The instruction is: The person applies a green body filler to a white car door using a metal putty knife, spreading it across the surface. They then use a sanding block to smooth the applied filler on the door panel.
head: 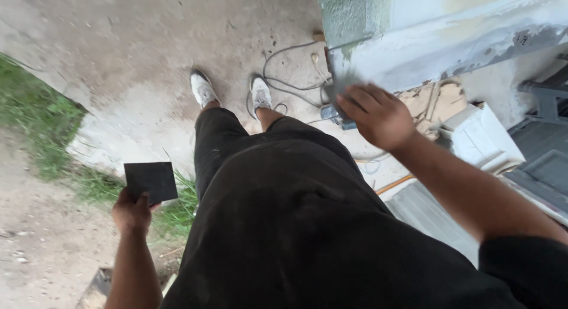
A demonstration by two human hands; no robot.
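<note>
- Left hand [133, 213], lower left of the frame: closed on a dark square sheet [151, 181], thumb and fingers pinching its lower edge. The sheet stands up from the hand, flat face to the camera, clear of everything else.
- Right hand [378, 115], right of centre: fingers curled over a second dark piece [340, 85], pressed flat against the lower edge of a pale painted wall [449, 42]. The piece is blurred; its kind cannot be told with certainty, though it looks like the same dark sheet material. The grip reads as closed on it.
- Wall surface beside the right hand: paint is worn and patchy, with dark bare streaks further toward the upper right. Judgement: work on the surface is in hand at this one spot; the streaked stretch to the right looks untreated. How much has been finished cannot be told.
- The sheet in the left hand is held away from the wall and idle.
- Just below the right hand: a small blue-grey object [331, 113], partly hidden, lies on the ground, with thin cables [284, 78] looping away toward the two white shoes [204, 89].
- Right of the hand: scraps of cardboard [441, 102] and a white box-shaped item [482, 137] at the foot of the wall.
- Ground: bare concrete [148, 60] at the upper centre, grass [35, 119] and dirt along the left edge.
- The person stands, dark clothing filling the lower centre of the frame.
</note>
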